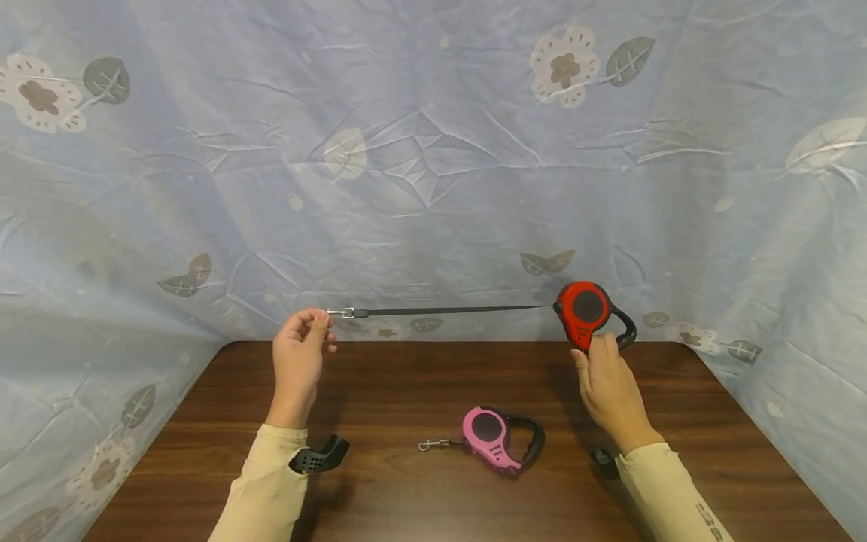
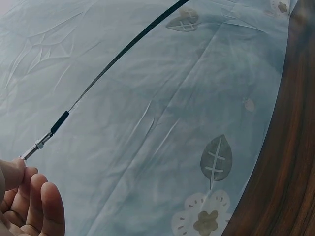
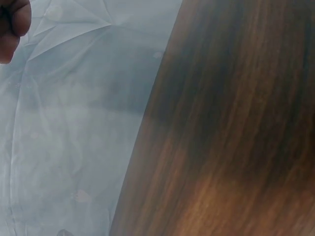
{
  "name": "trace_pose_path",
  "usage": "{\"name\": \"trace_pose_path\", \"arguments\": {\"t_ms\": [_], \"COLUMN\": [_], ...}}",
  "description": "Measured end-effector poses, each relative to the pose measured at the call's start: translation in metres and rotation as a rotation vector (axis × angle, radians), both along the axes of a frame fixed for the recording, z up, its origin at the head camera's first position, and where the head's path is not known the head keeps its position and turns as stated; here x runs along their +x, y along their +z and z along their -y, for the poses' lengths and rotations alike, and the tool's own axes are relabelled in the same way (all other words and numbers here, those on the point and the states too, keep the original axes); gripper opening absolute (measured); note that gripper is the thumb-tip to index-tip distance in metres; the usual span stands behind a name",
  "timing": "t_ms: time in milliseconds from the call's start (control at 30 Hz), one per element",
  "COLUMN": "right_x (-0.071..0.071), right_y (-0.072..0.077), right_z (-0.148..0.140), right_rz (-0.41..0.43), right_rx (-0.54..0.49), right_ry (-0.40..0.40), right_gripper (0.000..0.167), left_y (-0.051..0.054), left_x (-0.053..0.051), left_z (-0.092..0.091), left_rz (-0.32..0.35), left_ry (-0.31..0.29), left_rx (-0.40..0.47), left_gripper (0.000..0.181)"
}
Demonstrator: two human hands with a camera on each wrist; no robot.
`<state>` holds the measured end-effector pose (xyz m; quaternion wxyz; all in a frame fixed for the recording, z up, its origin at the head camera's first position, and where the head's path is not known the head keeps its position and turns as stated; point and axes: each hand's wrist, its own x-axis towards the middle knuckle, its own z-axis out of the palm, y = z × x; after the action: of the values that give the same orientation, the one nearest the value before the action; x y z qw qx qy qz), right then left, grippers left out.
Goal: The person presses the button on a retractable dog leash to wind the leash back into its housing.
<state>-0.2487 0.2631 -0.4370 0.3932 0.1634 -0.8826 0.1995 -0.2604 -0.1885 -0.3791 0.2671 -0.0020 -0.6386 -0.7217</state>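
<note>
My left hand [image 1: 301, 350] pinches the metal snap hook [image 1: 341, 312] between thumb and forefinger; the left wrist view shows the same hook [image 2: 37, 146] at the fingertips. From it a black leash strap [image 1: 447, 310] runs nearly level and taut to the red retractable leash [image 1: 582, 310]. My right hand [image 1: 609, 384] grips that red leash at its lower end, holding it above the table's far edge. Only a few fingers of the right hand [image 3: 15, 27] show in the right wrist view. On the table lies a pink retractable leash [image 1: 485, 440], its hook pointing left.
The dark wooden table [image 1: 379, 391] reaches back to a pale blue flowered cloth [image 1: 420, 226], which hangs behind and at both sides. Black wrist devices, left [image 1: 320, 456] and right [image 1: 605, 463], sit beside the sleeves.
</note>
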Motion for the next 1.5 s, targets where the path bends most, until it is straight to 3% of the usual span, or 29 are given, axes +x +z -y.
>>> {"name": "trace_pose_path", "arguments": {"t_ms": [233,567,933,1233,1500], "right_x": [0.0038,0.0002,-0.0032,-0.0017,-0.0034], "right_y": [0.0028,0.0012,-0.0002,0.0000,0.0031], "right_z": [0.0001,-0.0027,-0.0033,-0.0012,-0.0010], "right_rz": [0.012,-0.275,-0.416,-0.430,-0.425], "right_rx": [-0.048,-0.024,-0.017,-0.033,-0.059], "right_ry": [0.027,0.019,-0.011,-0.003,0.014], "right_gripper": [0.018,0.027,0.031,0.029,0.030], "left_y": [0.0000,0.0022,0.0019,-0.0014,0.0019], "left_x": [-0.0004,0.0011,0.0028,0.0017,0.0029], "left_z": [-0.0009,0.0014,0.0001,0.0002,-0.0012], "left_rz": [0.010,-0.021,-0.011,-0.010,-0.004], "left_ry": [0.001,0.019,-0.001,0.002,-0.005], "left_rx": [-0.008,0.022,0.021,0.013,0.003], "left_gripper": [0.018,0.016,0.017,0.016,0.018]}}
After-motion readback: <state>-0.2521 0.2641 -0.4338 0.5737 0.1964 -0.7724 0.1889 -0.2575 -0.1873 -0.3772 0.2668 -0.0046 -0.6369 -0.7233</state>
